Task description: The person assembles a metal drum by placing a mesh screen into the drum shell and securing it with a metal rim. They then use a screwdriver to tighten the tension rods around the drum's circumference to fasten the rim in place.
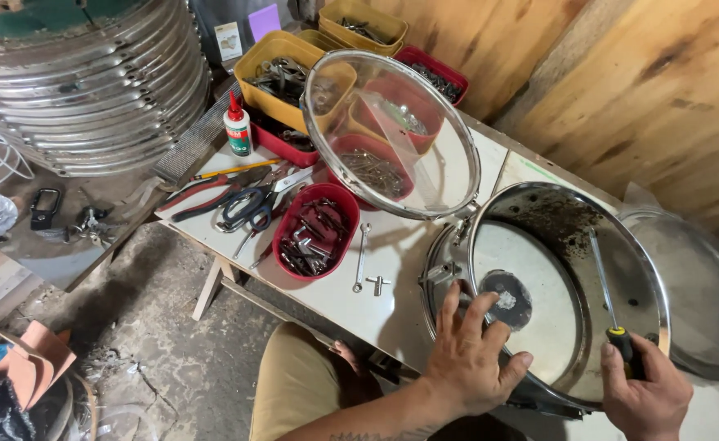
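Gripping screwdriver [613, 322] inside drum shell [568, 245]

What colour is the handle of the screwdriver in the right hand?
Black with an orange collar, on the long-shafted screwdriver held by the right hand; head view.

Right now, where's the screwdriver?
In the head view, lower right: the right hand grips the screwdriver by its handle, shaft reaching up inside the metal drum shell.
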